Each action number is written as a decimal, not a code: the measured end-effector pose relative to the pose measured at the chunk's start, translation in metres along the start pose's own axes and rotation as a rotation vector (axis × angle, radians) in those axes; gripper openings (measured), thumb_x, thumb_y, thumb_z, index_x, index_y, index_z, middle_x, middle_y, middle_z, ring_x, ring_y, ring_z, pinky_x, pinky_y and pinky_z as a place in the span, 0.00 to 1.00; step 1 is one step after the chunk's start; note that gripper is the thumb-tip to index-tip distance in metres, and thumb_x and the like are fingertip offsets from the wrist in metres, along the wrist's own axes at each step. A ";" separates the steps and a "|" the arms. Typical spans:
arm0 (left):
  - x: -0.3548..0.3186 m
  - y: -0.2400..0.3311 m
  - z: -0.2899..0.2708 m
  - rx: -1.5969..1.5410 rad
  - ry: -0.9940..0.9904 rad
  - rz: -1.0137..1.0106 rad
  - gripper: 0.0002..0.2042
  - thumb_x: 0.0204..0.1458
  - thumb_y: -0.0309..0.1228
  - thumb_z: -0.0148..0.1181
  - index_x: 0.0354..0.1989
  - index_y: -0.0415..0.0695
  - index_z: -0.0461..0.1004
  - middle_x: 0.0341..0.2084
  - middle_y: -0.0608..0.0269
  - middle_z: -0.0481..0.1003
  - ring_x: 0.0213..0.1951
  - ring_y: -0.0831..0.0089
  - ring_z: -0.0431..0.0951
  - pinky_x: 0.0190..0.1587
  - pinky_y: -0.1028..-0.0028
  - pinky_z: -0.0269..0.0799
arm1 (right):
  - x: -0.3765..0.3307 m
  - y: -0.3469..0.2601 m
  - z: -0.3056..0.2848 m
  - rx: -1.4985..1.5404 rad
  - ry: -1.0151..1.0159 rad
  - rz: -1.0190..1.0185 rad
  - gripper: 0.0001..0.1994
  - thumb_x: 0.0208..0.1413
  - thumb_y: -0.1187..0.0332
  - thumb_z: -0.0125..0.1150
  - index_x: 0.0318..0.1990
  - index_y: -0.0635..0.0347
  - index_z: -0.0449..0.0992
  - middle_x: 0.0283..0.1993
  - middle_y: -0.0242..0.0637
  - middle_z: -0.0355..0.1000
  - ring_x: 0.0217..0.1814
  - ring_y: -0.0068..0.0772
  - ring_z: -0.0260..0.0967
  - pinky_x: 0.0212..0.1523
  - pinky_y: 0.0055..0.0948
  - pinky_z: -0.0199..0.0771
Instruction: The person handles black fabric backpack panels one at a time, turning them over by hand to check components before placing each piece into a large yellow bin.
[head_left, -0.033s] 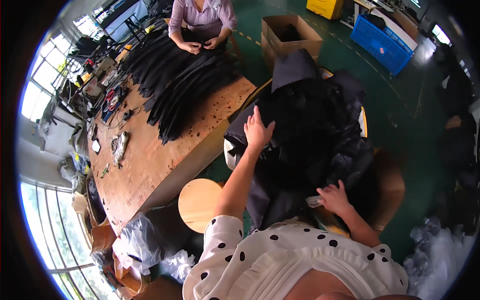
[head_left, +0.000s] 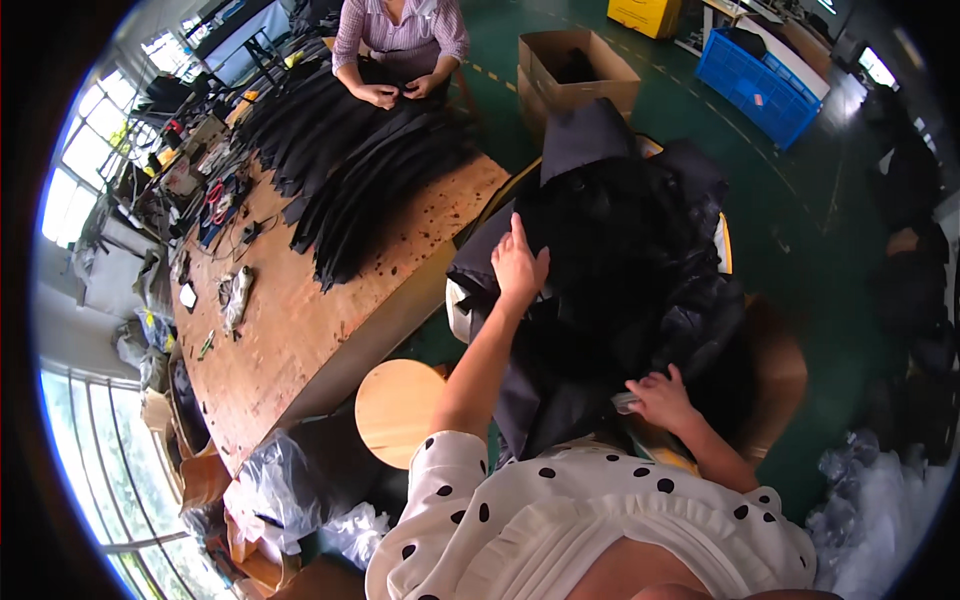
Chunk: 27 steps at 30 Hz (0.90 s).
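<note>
A large heap of black fabric [head_left: 600, 240] lies in front of me, with folds and flaps hanging over its sides. My left hand [head_left: 520, 268] rests on its left part, fingers stretched out and the index finger pointing away from me. Closer to my body, my right hand [head_left: 662, 400] is at the heap's near right edge. Between its thumb and fingers is a small translucent piece [head_left: 625, 403], too blurred to name. What supports the heap is mostly hidden; a white and yellow edge [head_left: 724, 245] shows at its right.
Left stands a wooden table [head_left: 290, 330] bearing long black strips [head_left: 380, 180], tools and cords. A co-worker's hands [head_left: 395, 92] are at its far end. Around me are a round stool [head_left: 398, 412], a cardboard box [head_left: 590, 95], a blue crate [head_left: 755, 95] and clear plastic bags [head_left: 275, 480].
The view has shifted very slightly. My right hand has moved a little to the left with the translucent piece; my left hand stays on the fabric.
</note>
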<state>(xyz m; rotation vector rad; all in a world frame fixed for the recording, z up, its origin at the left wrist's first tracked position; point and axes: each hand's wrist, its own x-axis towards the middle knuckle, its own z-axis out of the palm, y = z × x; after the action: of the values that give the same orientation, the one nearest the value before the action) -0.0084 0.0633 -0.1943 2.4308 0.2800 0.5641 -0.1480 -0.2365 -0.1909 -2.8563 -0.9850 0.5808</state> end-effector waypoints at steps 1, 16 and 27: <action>-0.008 0.007 0.004 -0.148 -0.071 -0.022 0.35 0.41 0.28 0.57 0.60 0.43 0.50 0.43 0.46 0.68 0.46 0.52 0.67 0.48 0.57 0.62 | 0.000 -0.006 0.005 -0.007 -0.003 0.023 0.18 0.46 0.57 0.56 0.46 0.52 0.70 0.41 0.38 0.71 0.53 0.41 0.62 0.58 0.56 0.43; -0.089 0.048 -0.114 -0.533 -0.110 0.478 0.30 0.36 0.12 0.52 0.54 0.40 0.61 0.38 0.50 0.72 0.34 0.56 0.73 0.39 0.66 0.68 | 0.000 0.022 -0.083 0.405 0.863 0.162 0.05 0.42 0.79 0.57 0.30 0.65 0.72 0.29 0.43 0.70 0.29 0.41 0.69 0.30 0.31 0.69; 0.024 0.148 -0.222 -0.652 -0.233 0.624 0.32 0.39 0.12 0.51 0.58 0.43 0.57 0.42 0.52 0.73 0.46 0.63 0.73 0.50 0.73 0.64 | 0.018 -0.014 -0.230 0.548 0.943 -0.479 0.28 0.44 0.61 0.64 0.52 0.66 0.63 0.47 0.47 0.67 0.50 0.44 0.65 0.51 0.32 0.63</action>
<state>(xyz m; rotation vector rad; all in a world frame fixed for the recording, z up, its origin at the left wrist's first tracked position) -0.0799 0.0716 0.0636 1.8762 -0.6826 0.5140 -0.0578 -0.2008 0.0189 -1.9065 -1.0157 -0.4471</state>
